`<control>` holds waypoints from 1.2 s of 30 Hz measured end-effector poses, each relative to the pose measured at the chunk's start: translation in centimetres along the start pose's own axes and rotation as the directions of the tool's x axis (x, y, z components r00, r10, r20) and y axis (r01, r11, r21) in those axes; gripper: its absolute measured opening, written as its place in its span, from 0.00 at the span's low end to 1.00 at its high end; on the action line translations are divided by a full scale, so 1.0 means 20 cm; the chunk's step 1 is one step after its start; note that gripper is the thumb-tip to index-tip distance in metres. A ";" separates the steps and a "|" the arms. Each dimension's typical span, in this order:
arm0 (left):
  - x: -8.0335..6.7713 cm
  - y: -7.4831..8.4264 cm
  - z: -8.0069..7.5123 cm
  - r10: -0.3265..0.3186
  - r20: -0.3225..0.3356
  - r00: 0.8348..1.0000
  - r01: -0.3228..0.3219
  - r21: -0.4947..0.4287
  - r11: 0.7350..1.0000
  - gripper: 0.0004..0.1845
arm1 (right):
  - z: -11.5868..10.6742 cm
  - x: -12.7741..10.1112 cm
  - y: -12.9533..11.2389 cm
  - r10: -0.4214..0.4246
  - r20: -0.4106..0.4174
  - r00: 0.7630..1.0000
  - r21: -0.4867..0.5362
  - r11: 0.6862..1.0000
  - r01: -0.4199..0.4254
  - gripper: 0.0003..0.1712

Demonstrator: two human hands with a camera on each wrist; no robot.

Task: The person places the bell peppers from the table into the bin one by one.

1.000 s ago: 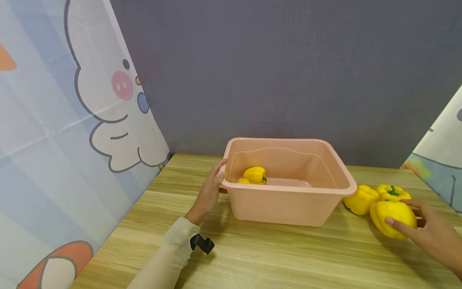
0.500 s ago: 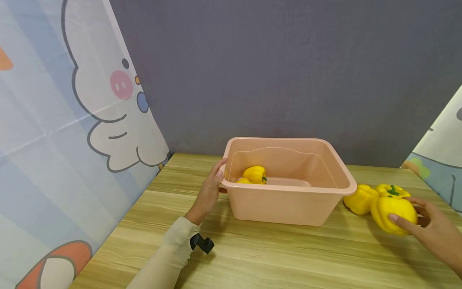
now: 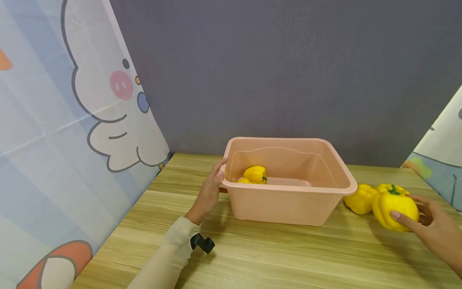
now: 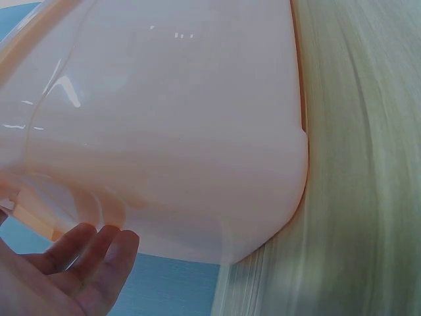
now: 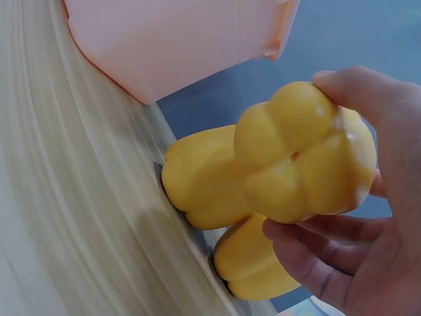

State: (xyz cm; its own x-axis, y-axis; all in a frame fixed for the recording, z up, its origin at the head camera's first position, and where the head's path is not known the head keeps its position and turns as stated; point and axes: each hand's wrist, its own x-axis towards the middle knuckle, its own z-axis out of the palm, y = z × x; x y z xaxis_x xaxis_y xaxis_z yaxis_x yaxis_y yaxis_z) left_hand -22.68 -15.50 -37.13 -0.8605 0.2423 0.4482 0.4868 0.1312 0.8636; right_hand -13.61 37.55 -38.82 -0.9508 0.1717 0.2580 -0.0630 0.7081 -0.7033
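Observation:
My right hand [image 3: 434,230] grips a yellow bell pepper [image 3: 393,210], thumb on the near side and fingers behind. In the right wrist view this bell pepper [image 5: 273,141] is held up off the table, its lobed underside facing the camera. Two more peppers stand just behind it: one on the left [image 3: 361,199], and a second [image 3: 384,187] partly covered by the held one. At the left end of a pink plastic tub [image 3: 278,206], my left hand [image 3: 207,192] holds the rim. Inside the tub lie yellow peppers [image 3: 254,175], partly hidden by its front wall.
A wood-grain table [image 3: 260,257] carries everything. Behind it rises a dark grey panel [image 3: 281,72]. Cartoon-printed cloth [image 3: 47,132] hangs at the left, with more at the right edge. A small black device [image 3: 202,243] is strapped to my left wrist.
My right hand has raised the bell pepper slightly and tipped it, so its green stem now shows upright on top. The left hand and tub have stayed put.

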 end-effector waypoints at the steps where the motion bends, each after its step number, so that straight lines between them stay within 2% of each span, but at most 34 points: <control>1: 0.00 0.00 0.00 0.000 -0.001 1.000 0.000 0.003 1.000 0.30 | 0.00 0.00 0.00 0.002 -0.006 1.000 0.004 1.000 -0.002 0.50; 11: -0.01 0.02 0.00 0.003 -0.007 1.000 -0.003 0.027 1.000 0.29 | 0.00 0.00 -0.03 0.018 -0.041 0.999 0.054 0.998 -0.015 0.49; 21: 0.00 0.01 0.00 0.012 -0.004 1.000 -0.012 0.014 1.000 0.29 | 0.01 0.00 -0.03 -0.031 -0.056 0.998 0.117 0.992 0.037 0.44; 23: 0.00 0.02 0.00 0.010 -0.006 1.000 -0.010 0.014 1.000 0.29 | 0.01 0.00 -0.03 -0.049 -0.046 0.998 0.143 0.988 0.055 0.42; 26: 0.00 0.01 0.00 0.009 -0.007 1.000 -0.009 0.016 1.000 0.29 | 0.00 0.00 -0.03 -0.074 -0.047 0.996 0.207 0.975 0.082 0.31; 28: 0.00 0.01 0.00 0.008 -0.006 1.000 -0.007 0.017 1.000 0.29 | 0.00 0.00 -0.04 -0.086 -0.051 0.995 0.253 0.963 0.096 0.27; 36: 0.00 0.01 0.00 0.008 -0.008 1.000 -0.008 0.010 1.000 0.29 | 0.01 -0.03 -0.07 -0.109 -0.087 0.990 0.331 0.934 0.132 0.28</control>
State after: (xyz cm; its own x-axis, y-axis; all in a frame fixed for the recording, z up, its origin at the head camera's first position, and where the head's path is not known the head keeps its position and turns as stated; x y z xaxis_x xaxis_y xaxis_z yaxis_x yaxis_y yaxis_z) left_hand -22.50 -15.51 -37.00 -0.8576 0.2359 0.4570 0.4952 0.1388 0.8576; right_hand -13.09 36.40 -38.12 -0.9081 0.1526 0.3900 -0.2849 0.4573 -0.8424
